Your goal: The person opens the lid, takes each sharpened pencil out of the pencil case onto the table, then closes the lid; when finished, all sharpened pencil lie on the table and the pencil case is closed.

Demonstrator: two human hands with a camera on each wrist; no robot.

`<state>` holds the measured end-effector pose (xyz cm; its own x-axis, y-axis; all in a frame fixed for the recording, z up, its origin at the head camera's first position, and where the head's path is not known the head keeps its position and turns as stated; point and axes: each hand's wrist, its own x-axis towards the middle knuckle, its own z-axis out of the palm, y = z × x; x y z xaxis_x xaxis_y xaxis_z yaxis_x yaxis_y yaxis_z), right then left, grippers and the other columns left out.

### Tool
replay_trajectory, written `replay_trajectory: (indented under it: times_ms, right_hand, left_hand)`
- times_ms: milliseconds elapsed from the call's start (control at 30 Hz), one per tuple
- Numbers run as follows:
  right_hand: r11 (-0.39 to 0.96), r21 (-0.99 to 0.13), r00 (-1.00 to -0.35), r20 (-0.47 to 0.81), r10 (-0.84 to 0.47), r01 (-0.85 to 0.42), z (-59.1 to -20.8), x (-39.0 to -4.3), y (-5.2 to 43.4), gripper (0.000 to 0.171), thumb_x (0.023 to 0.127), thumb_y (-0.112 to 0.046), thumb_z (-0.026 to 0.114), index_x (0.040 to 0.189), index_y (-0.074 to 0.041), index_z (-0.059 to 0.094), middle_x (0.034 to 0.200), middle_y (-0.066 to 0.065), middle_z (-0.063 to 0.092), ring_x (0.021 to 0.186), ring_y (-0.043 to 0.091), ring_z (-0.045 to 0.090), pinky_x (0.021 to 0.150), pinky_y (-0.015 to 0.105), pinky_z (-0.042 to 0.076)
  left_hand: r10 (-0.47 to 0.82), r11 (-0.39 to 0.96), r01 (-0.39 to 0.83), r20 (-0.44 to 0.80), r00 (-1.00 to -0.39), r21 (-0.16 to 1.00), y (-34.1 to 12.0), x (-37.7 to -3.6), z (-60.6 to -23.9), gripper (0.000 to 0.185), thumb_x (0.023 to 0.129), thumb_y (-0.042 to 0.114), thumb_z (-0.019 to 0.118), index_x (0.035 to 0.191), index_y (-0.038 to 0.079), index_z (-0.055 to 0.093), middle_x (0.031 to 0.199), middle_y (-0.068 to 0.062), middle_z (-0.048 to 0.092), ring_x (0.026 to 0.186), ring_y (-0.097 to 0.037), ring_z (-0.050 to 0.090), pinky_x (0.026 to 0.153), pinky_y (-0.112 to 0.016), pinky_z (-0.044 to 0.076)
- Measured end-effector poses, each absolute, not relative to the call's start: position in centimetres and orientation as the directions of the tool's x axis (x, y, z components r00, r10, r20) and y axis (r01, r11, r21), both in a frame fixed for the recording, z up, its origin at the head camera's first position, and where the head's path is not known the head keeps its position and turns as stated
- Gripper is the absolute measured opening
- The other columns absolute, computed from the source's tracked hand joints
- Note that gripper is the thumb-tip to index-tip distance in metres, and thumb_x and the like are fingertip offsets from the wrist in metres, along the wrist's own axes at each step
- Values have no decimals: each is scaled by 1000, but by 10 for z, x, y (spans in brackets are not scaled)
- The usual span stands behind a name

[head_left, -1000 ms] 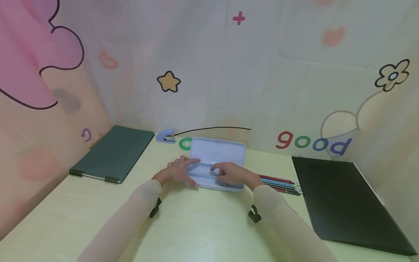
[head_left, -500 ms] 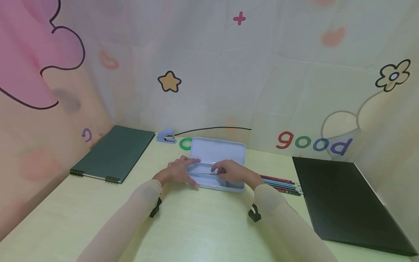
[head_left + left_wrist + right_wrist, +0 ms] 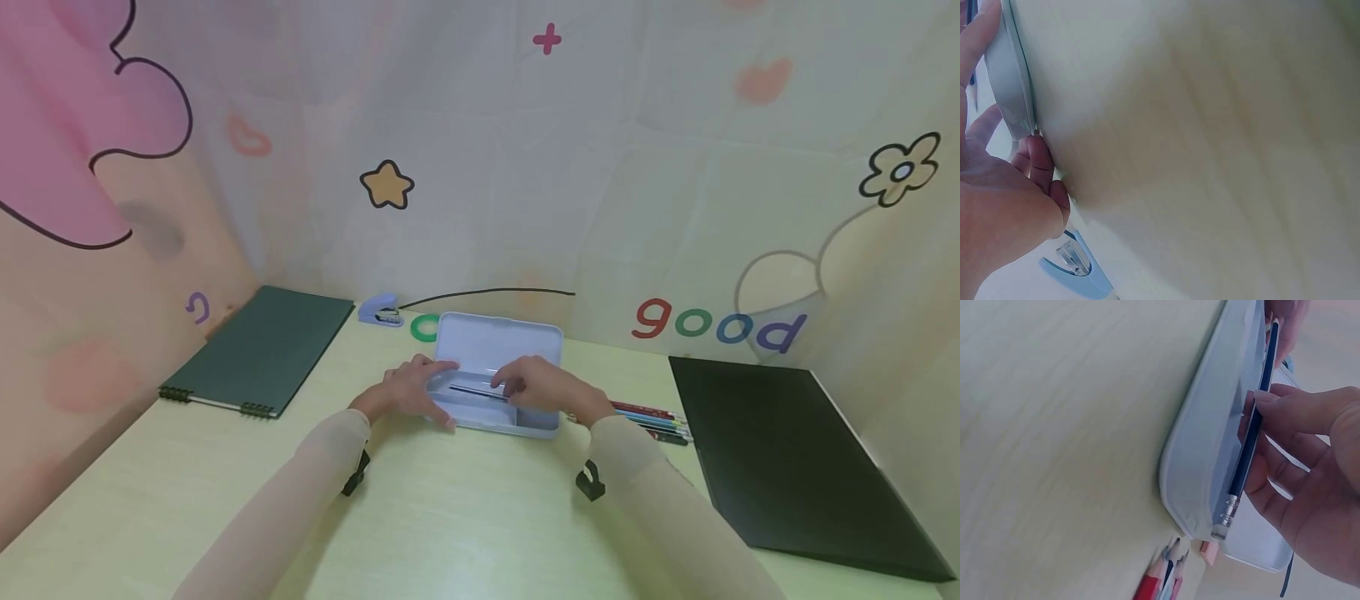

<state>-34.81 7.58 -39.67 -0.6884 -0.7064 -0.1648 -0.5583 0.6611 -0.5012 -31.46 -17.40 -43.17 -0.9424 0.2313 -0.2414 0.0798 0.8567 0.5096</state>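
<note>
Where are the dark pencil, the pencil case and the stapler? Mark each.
dark pencil (image 3: 1249, 445), right wrist view, mid barrel.
pencil case (image 3: 498, 340), head view, open lid.
stapler (image 3: 380, 310), head view, top arm.

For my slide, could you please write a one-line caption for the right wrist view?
Right hand pinches a dark blue pencil over the open pale blue pencil case, with more pencils on the table.
</note>
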Motion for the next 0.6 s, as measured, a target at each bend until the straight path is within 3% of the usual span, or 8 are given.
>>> replay_trajectory:
  times_ms: [600]
  right_hand:
    - [696,-474,-693,-220,-687,-540,-380,-355,92,35,92,-2,66,126,-11,68,107,7,72,91,19,62,88,36,56]
  left_hand:
    - [247,847,92,-234,-940,523,-175,-315,-432,97,70,47,89,153,32,39,142,-14,40,131,-34,39,110,-56,29]
